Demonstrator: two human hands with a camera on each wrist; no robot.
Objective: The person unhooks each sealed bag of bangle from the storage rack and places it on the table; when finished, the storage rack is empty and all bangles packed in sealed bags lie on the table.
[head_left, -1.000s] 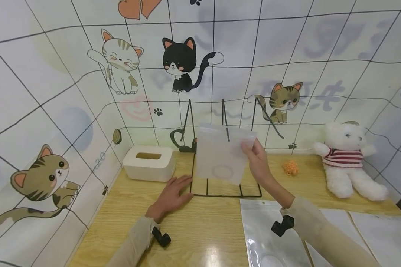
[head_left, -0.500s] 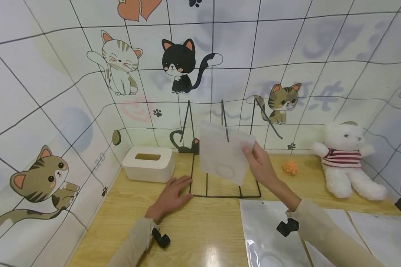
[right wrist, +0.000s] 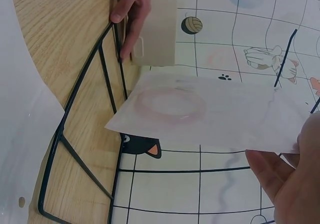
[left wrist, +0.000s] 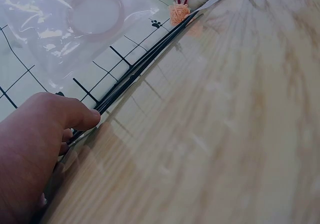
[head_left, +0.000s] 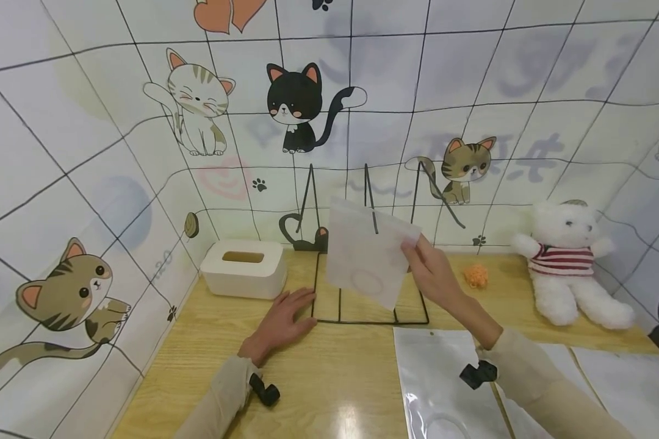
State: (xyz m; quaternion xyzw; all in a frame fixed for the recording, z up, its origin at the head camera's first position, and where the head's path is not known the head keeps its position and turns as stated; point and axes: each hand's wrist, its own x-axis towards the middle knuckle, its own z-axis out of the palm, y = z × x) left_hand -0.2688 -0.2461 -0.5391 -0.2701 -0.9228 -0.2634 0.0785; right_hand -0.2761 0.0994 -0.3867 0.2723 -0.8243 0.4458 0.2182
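My right hand [head_left: 431, 268] pinches the upper right corner of a translucent zip-top plastic bag [head_left: 351, 244]. A faint pinkish ring [right wrist: 170, 106] shows inside the bag. The middle prong [head_left: 375, 222] of a black wire rack [head_left: 373, 322] passes in front of the bag's top; whether it goes through a hole is hard to tell. My left hand [head_left: 282, 323] rests on the table with relaxed fingers. Its thumb [left wrist: 80, 113] and fingertips touch the rack's left base corner.
A white tissue box [head_left: 243, 277] stands left of the rack. An orange knotted ball [head_left: 475, 276] and a white teddy bear [head_left: 562, 262] in a striped shirt are to the right. Several flat plastic pouches [head_left: 445, 372] lie at the front right.
My right hand has shifted slightly right and down with the bag's corner. The bag has tilted, its top edge now sloping down to the right. My left hand stays put.
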